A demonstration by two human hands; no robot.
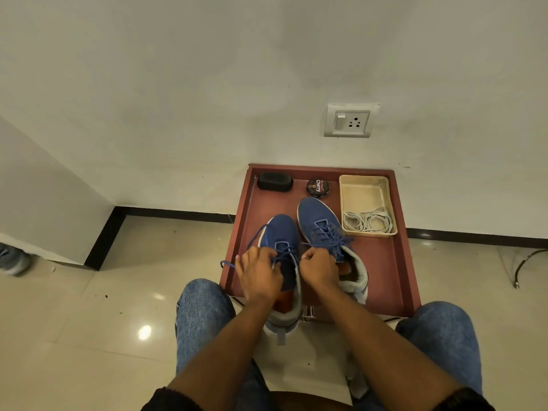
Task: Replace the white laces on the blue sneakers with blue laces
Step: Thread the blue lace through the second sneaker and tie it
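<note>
From the head camera, a red-brown tray [397, 262] sits on the floor against the wall. At its far right corner a cream basket [385, 185] holds the coiled white laces [366, 222]. Along the far edge lie a black case [275, 182] and a polish tin [318, 188].

Two blue sneakers stand mid-tray, toes toward the wall. The right sneaker [320, 218] is fully laced in blue. The left sneaker [281, 232] overhangs the near edge; the left hand [258, 274] and right hand [318, 268], fingers curled, each pinch its blue lace [283, 252], one loose end trailing over the tray's left edge.
</note>
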